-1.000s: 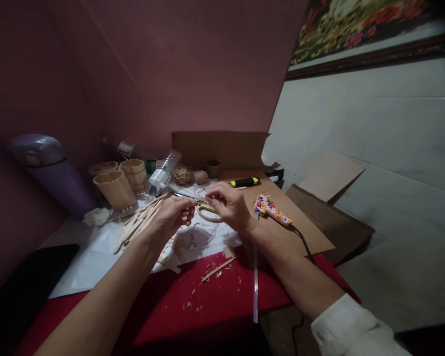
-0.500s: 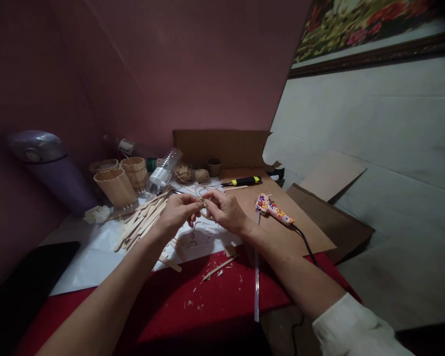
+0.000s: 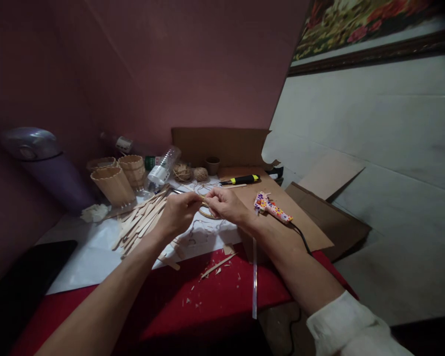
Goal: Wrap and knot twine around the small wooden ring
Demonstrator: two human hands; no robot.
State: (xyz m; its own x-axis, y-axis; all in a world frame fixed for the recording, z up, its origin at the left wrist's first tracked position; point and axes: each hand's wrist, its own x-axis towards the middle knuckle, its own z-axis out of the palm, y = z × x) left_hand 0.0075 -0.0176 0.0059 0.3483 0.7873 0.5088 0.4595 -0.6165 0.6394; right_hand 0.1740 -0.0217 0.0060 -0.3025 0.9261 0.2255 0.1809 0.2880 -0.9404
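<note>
My left hand (image 3: 181, 211) and my right hand (image 3: 226, 203) meet over the white sheet (image 3: 89, 264), fingers closed and fingertips almost touching. A small, thin, tan thing shows between them; its kind is too small to tell. Just beneath the fingers lies a thin tan ring (image 3: 207, 214), partly covered by my right hand. Left of my left hand is a loose heap of wooden craft sticks (image 3: 143, 217). Beyond the hands, loose strands of twine (image 3: 198, 187) lie on the sheet near two twine balls (image 3: 182, 171).
A patterned glue gun (image 3: 272, 206) lies on cardboard (image 3: 304, 230) at right, with a clear glue stick (image 3: 254, 287) hanging over the edge. A utility knife (image 3: 241, 180) is behind. Stick-covered cups (image 3: 113, 185), a plastic bottle (image 3: 165, 167) and a purple flask (image 3: 52, 170) stand or lie left.
My fingers have curled in more tightly, and the left hand has turned so its back shows. More of the tan ring is visible below. The whole view has shifted slightly.
</note>
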